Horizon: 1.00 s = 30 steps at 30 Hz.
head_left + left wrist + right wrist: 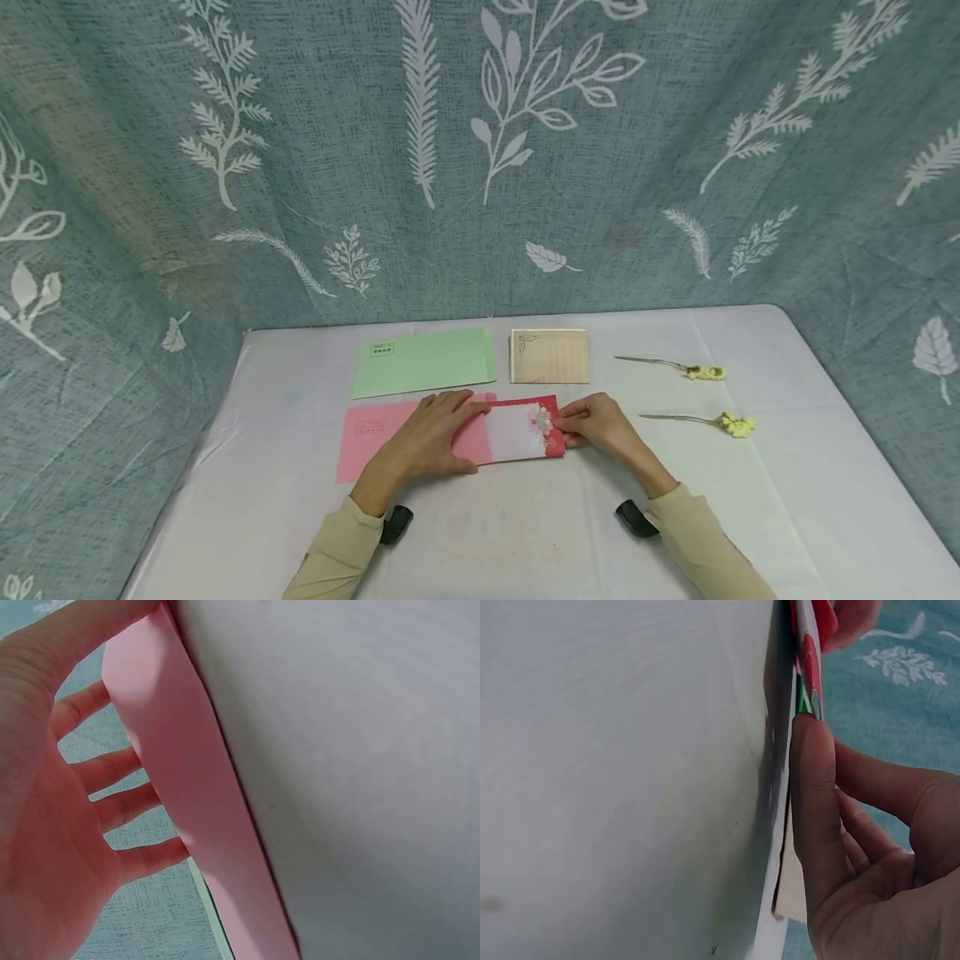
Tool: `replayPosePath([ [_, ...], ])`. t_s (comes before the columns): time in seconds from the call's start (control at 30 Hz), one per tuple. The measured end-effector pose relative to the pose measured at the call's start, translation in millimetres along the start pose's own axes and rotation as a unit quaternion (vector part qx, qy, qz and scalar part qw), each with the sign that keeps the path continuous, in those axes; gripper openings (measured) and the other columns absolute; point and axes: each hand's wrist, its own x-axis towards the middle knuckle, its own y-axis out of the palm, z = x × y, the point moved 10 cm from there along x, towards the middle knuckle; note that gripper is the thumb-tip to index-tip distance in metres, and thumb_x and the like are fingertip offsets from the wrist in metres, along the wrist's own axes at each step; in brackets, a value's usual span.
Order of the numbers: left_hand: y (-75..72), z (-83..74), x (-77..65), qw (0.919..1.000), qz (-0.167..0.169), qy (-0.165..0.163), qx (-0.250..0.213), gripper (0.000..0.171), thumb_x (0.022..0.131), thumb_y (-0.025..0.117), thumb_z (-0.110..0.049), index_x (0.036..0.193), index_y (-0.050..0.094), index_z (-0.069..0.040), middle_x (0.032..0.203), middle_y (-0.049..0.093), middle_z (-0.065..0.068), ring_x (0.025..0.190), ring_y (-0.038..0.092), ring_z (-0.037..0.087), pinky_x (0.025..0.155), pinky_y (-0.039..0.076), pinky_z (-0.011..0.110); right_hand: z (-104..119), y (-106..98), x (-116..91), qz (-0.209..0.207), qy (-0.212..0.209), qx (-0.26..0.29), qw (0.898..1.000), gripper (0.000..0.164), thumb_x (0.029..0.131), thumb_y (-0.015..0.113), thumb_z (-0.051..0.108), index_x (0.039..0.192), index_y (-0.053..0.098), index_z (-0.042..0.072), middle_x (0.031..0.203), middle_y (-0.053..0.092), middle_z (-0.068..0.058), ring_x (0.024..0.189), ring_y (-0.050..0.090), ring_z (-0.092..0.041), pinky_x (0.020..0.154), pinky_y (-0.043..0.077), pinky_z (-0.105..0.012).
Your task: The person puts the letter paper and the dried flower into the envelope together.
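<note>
A pink envelope lies on the white-covered table. From its right end sticks out a red-bordered greeting card with a pale middle and printed flowers; the card's left part is hidden. My left hand rests across the envelope's right half. Its fingers spread out along the far edge and its thumb is at the near edge. On the card's right end, my right hand pinches the red border between thumb and fingers. The right wrist view shows the card edge-on above the thumb tip.
A light green envelope lies behind the pink one. To its right is a tan lined notecard. Two stems with pale yellow flowers, one farther and one nearer, lie at the right. A patterned blue-green curtain hangs behind the table.
</note>
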Motion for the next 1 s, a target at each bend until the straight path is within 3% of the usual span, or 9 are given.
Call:
replayPosePath([
  [0.43, 1.3, 1.3, 0.3, 0.9999, 0.011, -0.012, 0.005, 0.082, 0.072, 0.085, -0.043, 0.142, 0.05, -0.021, 0.147, 0.044, 0.014, 0.136, 0.038, 0.033, 0.112, 0.027, 0.057, 14, 23, 9, 0.045, -0.022, -0.003, 0.999, 0.022, 0.091, 0.067, 0.004, 0.104, 0.069, -0.013, 0.076, 0.071, -0.012, 0.057, 0.066, -0.01, 0.059, 0.058, -0.026],
  [1.0, 3.4, 1.6, 1.5, 0.9998, 0.012, -0.014, 0.009, 0.083, 0.072, 0.084, -0.045, 0.143, 0.049, -0.022, 0.147, 0.044, 0.014, 0.137, 0.038, 0.032, 0.112, 0.028, 0.056, 15, 39, 14, 0.062, -0.022, 0.005, 0.998, 0.02, 0.091, 0.069, 0.007, 0.1, 0.071, -0.011, 0.07, 0.07, -0.009, 0.056, 0.064, -0.009, 0.058, 0.057, -0.025],
])
